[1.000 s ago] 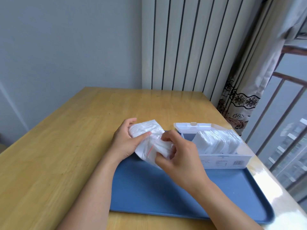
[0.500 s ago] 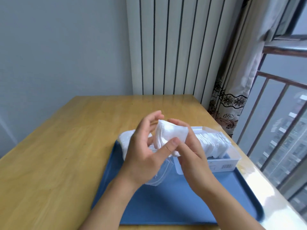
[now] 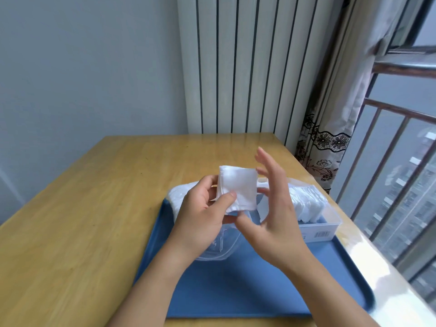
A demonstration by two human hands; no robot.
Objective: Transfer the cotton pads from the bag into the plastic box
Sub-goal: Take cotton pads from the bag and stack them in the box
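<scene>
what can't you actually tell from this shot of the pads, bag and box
- Head view: how many pads are in the stack of white square cotton pads; only its front face shows.
- Whether the clear plastic bag is empty; the left hand covers it.
- The near end of the clear plastic box; the right hand hides it.
- The box label; too small to read.

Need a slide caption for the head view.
Left hand holds cotton pads above the blue tray; right hand open.

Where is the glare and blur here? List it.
Head view: daylight from the window on the right throws glare on the table edge; the right hand is slightly motion-blurred; the cotton pads in the left hand look washed out.
</scene>
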